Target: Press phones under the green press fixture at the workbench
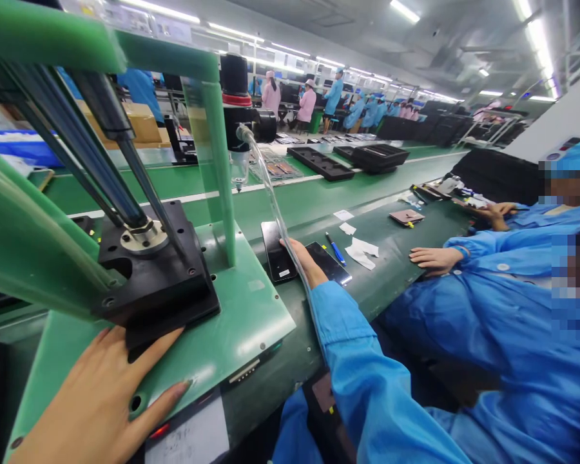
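My left hand [101, 393] lies flat with fingers spread on the green base plate [251, 309] of a press fixture, its fingertips at the edge of the black press block [157, 283]. My right hand [303, 259], in a blue sleeve, reaches out to the green belt and rests on two black phones: one [276, 258] to its left, the other [331, 263] to its right. Whether the fingers grip a phone is not clear. A clear air hose [270, 193] runs down across the right hand.
A blue pen [336, 250] and white paper scraps [360, 252] lie beyond the phones. Two co-workers in blue coats sit at right, one's hand [432, 258] flat on the belt. Black trays [348, 160] stand across the conveyor. The press's green frame and steel rods [120, 148] fill the left.
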Tool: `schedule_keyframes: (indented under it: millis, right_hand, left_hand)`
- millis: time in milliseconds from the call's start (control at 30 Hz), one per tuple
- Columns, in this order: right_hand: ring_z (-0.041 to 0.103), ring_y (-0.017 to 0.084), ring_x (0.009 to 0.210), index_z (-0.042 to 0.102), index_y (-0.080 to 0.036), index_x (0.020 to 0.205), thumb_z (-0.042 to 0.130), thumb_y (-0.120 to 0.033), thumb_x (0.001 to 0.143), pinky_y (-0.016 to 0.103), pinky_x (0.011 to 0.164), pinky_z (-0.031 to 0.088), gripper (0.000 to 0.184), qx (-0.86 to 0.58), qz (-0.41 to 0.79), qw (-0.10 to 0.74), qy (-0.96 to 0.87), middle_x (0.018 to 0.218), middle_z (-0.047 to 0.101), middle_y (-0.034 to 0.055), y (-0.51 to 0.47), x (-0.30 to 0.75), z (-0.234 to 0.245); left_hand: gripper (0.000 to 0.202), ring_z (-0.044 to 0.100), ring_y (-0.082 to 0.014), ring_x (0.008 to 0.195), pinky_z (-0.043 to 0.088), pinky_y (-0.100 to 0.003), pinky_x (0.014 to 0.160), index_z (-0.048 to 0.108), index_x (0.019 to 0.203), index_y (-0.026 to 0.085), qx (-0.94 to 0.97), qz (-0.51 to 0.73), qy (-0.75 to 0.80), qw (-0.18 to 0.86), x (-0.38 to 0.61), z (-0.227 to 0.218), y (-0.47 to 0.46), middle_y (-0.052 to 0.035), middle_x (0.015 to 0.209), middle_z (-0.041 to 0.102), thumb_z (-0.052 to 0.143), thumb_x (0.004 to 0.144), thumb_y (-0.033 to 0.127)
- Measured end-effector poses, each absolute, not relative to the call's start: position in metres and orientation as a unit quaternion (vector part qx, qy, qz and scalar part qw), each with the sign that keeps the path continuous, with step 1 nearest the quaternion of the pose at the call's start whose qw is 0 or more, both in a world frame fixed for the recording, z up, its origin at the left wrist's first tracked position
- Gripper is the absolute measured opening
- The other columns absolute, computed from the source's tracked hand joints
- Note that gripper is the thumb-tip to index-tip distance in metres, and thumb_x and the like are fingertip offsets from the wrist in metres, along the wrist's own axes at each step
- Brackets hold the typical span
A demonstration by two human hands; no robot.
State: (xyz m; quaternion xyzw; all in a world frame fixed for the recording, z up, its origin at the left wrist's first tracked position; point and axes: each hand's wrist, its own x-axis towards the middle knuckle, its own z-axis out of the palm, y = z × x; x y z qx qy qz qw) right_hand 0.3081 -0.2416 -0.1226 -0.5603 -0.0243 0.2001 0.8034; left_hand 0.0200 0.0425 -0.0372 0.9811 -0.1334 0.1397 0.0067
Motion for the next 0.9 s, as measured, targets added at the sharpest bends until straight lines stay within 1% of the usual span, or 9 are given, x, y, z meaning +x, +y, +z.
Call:
schedule_keyframes:
  millis: [100, 200, 333, 467, 533, 600, 667, 767, 900]
  right_hand:
    - [0.064, 0.024, 0.085, 0.062, -0.016, 0.077, 0.076, -0.034, 0.063, 0.030, 0.074, 0.051, 0.027, -0.562, 0.199, 0.802, -0.023, 0.076, 0.066, 0.0036, -0.242, 0.309, -0.124]
    - [0.063, 0.022, 0.085, 0.063, -0.016, 0.078, 0.077, -0.034, 0.063, 0.028, 0.074, 0.051, 0.027, -0.560, 0.195, 0.805, -0.022, 0.077, 0.066, 0.0029, -0.243, 0.311, -0.128]
    - [0.062, 0.018, 0.075, 0.063, -0.017, 0.076, 0.077, -0.033, 0.065, 0.025, 0.069, 0.052, 0.024, -0.553, 0.194, 0.810, -0.008, 0.074, 0.065, 0.0006, -0.243, 0.312, -0.132]
    - [0.063, 0.019, 0.071, 0.063, -0.016, 0.078, 0.071, -0.034, 0.075, 0.026, 0.067, 0.054, 0.020, -0.537, 0.197, 0.820, 0.033, 0.070, 0.065, 0.0020, -0.242, 0.313, -0.132]
    - [0.064, 0.021, 0.069, 0.062, -0.016, 0.077, 0.065, -0.040, 0.082, 0.030, 0.066, 0.055, 0.024, -0.525, 0.208, 0.823, 0.060, 0.067, 0.063, 0.0043, -0.243, 0.314, -0.132]
    - [0.064, 0.023, 0.067, 0.059, -0.017, 0.076, 0.061, -0.045, 0.085, 0.034, 0.064, 0.056, 0.030, -0.515, 0.217, 0.825, 0.079, 0.063, 0.062, 0.0058, -0.244, 0.316, -0.133]
    - [0.064, 0.024, 0.068, 0.058, -0.018, 0.076, 0.064, -0.045, 0.082, 0.036, 0.064, 0.057, 0.029, -0.508, 0.215, 0.830, 0.083, 0.062, 0.062, 0.0056, -0.244, 0.318, -0.134]
    - [0.065, 0.024, 0.076, 0.057, -0.019, 0.080, 0.072, -0.035, 0.073, 0.035, 0.068, 0.057, 0.023, -0.505, 0.199, 0.837, 0.070, 0.067, 0.063, 0.0039, -0.242, 0.317, -0.133]
    - [0.065, 0.024, 0.086, 0.057, -0.019, 0.082, 0.076, -0.026, 0.064, 0.033, 0.075, 0.056, 0.027, -0.516, 0.186, 0.836, 0.037, 0.074, 0.065, 0.0022, -0.236, 0.312, -0.129]
  left_hand:
    - [0.060, 0.051, -0.0379, 0.109, 0.043, -0.058, 0.096, 0.051, 0.139, 0.025, 0.976, 0.151, -0.157, -0.004, 0.020, -0.037, 0.043, -0.0168, 0.123, 0.052, 0.045, 0.089, 0.058]
    - [0.061, 0.052, -0.0382, 0.108, 0.043, -0.058, 0.096, 0.052, 0.138, 0.025, 0.978, 0.145, -0.150, -0.007, 0.020, -0.036, 0.043, -0.0165, 0.120, 0.054, 0.045, 0.088, 0.061]
    - [0.061, 0.049, -0.0398, 0.117, 0.042, -0.059, 0.100, 0.055, 0.135, 0.024, 0.986, 0.109, -0.124, -0.006, 0.018, -0.033, 0.040, -0.0164, 0.117, 0.056, 0.046, 0.089, 0.063]
    - [0.060, 0.046, -0.0398, 0.122, 0.041, -0.059, 0.102, 0.052, 0.137, 0.026, 0.988, 0.099, -0.122, 0.004, 0.018, -0.029, 0.037, -0.0153, 0.123, 0.055, 0.048, 0.088, 0.062]
    - [0.060, 0.047, -0.0396, 0.122, 0.041, -0.060, 0.101, 0.053, 0.137, 0.028, 0.986, 0.107, -0.126, 0.000, 0.018, -0.027, 0.036, -0.0142, 0.119, 0.058, 0.050, 0.088, 0.061]
    - [0.059, 0.048, -0.0399, 0.121, 0.043, -0.060, 0.099, 0.053, 0.136, 0.027, 0.984, 0.120, -0.134, -0.005, 0.017, -0.025, 0.035, -0.0146, 0.115, 0.060, 0.051, 0.088, 0.060]
    - [0.060, 0.049, -0.0403, 0.119, 0.045, -0.060, 0.096, 0.054, 0.136, 0.026, 0.981, 0.134, -0.143, -0.004, 0.017, -0.024, 0.035, -0.0155, 0.115, 0.061, 0.051, 0.087, 0.060]
    - [0.063, 0.049, -0.0412, 0.120, 0.044, -0.061, 0.096, 0.054, 0.136, 0.027, 0.980, 0.136, -0.144, 0.000, 0.016, -0.028, 0.037, -0.0157, 0.117, 0.061, 0.052, 0.085, 0.062]
    - [0.064, 0.049, -0.0414, 0.121, 0.041, -0.062, 0.099, 0.053, 0.137, 0.028, 0.983, 0.128, -0.134, 0.006, 0.016, -0.039, 0.043, -0.0157, 0.119, 0.061, 0.053, 0.084, 0.063]
